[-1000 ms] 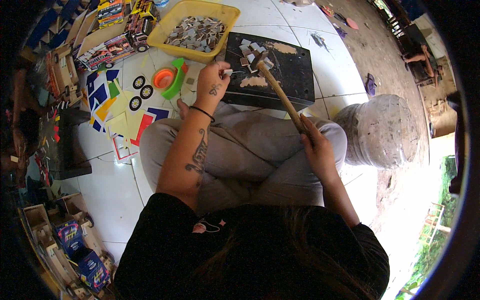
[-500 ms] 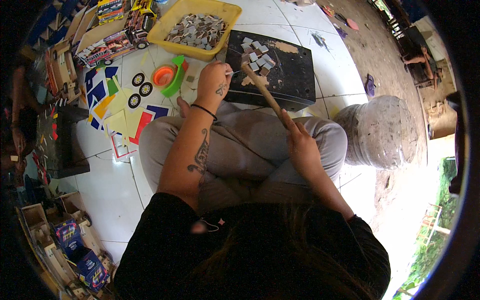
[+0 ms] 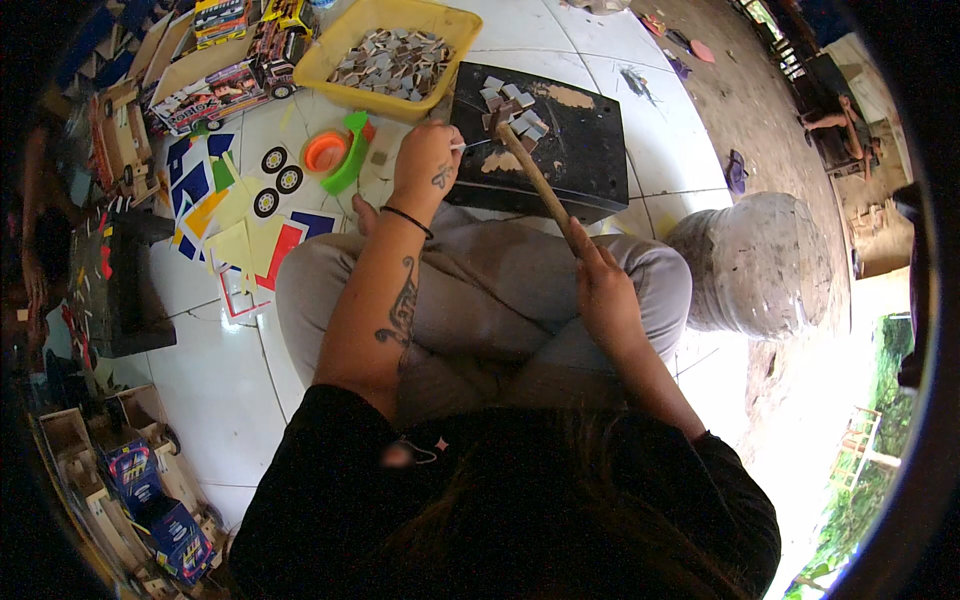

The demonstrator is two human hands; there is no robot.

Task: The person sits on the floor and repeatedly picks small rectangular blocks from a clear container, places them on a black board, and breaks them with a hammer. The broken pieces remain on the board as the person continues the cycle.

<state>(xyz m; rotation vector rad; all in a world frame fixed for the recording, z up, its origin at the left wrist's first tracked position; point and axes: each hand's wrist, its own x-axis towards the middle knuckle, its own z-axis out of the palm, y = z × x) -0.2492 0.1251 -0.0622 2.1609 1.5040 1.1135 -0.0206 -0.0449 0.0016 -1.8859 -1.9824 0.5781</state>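
Observation:
My right hand (image 3: 608,300) is wrapped round the lower end of a wooden stick (image 3: 541,187). The stick's far end is over a loose pile of small grey and brown square pieces (image 3: 512,98), which lies on a black block (image 3: 592,152) with worn, bare-wood patches. At the block's left edge, my left hand (image 3: 428,162) is closed on a thin rod with a pale end (image 3: 461,146). The rod points right, toward the pile and the stick's tip. Its exact kind and what its point touches are too small to make out.
A yellow tub (image 3: 312,76) of similar squares stands behind my left hand. Left of me are a green tape dispenser (image 3: 346,170), an orange ring (image 3: 325,152), coloured sticker sheets (image 3: 232,248) and toy trucks (image 3: 225,95). A wrapped round bundle (image 3: 765,265) sits by my right knee.
The far end of the stick has shifted slightly right and toward me. My left hand and the thin rod have stayed nearly in place.

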